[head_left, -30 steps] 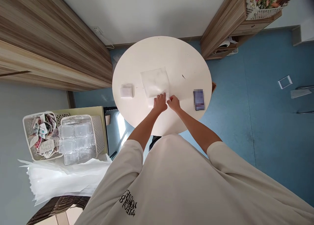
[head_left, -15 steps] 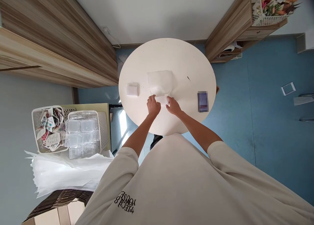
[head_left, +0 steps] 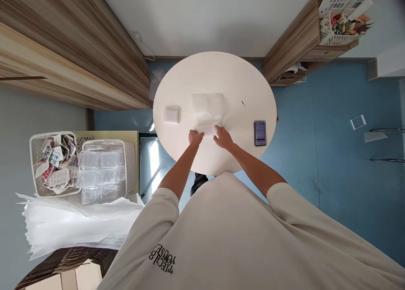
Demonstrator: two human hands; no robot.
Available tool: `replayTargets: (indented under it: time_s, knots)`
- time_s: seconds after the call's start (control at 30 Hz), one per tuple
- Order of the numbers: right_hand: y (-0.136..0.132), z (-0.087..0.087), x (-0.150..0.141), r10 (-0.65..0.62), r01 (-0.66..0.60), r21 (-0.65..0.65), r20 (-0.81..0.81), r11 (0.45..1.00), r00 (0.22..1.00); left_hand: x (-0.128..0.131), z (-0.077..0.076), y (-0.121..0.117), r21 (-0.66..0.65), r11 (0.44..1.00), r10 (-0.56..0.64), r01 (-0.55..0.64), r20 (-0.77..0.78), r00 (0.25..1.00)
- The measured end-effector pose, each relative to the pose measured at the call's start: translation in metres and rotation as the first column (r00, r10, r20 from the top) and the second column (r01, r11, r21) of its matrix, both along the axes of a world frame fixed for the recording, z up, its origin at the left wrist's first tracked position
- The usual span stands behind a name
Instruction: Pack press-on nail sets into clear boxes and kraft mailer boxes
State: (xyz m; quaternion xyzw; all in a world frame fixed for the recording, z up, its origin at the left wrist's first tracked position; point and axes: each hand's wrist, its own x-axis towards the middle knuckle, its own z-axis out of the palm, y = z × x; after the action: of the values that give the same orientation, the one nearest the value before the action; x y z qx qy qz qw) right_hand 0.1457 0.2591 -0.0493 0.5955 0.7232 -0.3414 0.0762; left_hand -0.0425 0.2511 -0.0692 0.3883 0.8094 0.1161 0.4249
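Note:
A thin, translucent white wrapping sheet (head_left: pixel 207 103) lies flat on the round table, its near end folded into a narrow strip. At the left end of that strip is my left hand (head_left: pixel 195 137), fingers closed on the sheet's edge. My right hand (head_left: pixel 223 137) pinches the strip's right end, with thumb and fingers bent. Whether anything lies inside the fold is hidden. Left of the sheet, apart from both hands, sits a small white wrapped packet (head_left: pixel 171 114).
On the white round table (head_left: pixel 215 66), a phone (head_left: pixel 260 133) lies at the right. To the left stand a basket of small carded items (head_left: pixel 57 165), a basket of clear plastic boxes (head_left: pixel 103 165) and a stack of white sheets (head_left: pixel 79 222). Wooden cabinets flank the table.
My left hand has drawn back slightly toward me, from the top of the fold to its left end. My right hand stays at the right end. The whole view has shifted a little.

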Motion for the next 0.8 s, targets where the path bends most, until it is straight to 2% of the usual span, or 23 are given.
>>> replayTargets:
  time_s: [0.1, 0.2, 0.3, 0.4, 0.5, 0.63, 0.8]
  knots:
    - [0.001, -0.002, -0.002, -0.032, 0.032, 0.014, -0.014, 0.999, 0.999, 0.005, 0.002, 0.004, -0.16, 0.977, 0.154, -0.14, 0.083, 0.985]
    - [0.002, -0.005, -0.004, -0.045, 0.045, 0.018, -0.012, 0.999, 0.999, 0.01, 0.004, 0.007, -0.166, 0.978, 0.136, -0.123, 0.07, 0.988]
    - [0.001, -0.007, -0.004, -0.044, 0.044, 0.025, -0.015, 0.999, 0.999, 0.016, 0.007, 0.006, -0.104, 0.988, 0.117, -0.114, 0.022, 0.993]
    - [0.001, -0.006, -0.004, -0.045, 0.046, 0.017, -0.02, 0.999, 0.999, 0.024, 0.012, 0.003, 0.055, 0.998, 0.03, -0.031, 0.018, 0.999]
    - [0.002, -0.003, -0.003, -0.04, 0.039, -0.016, -0.022, 0.999, 0.999, 0.034, 0.02, 0.001, 0.19, 0.978, -0.094, 0.082, 0.056, 0.994]
    - [0.005, -0.005, 0.005, -0.076, 0.069, -0.09, -0.081, 0.994, 0.994, 0.05, 0.024, 0.001, 0.228, 0.956, -0.215, 0.182, 0.13, 0.968]
    - [0.01, -0.009, 0.018, -0.19, 0.145, -0.182, -0.261, 0.973, 0.946, 0.061, 0.015, -0.005, 0.293, 0.925, -0.296, 0.241, 0.159, 0.942]
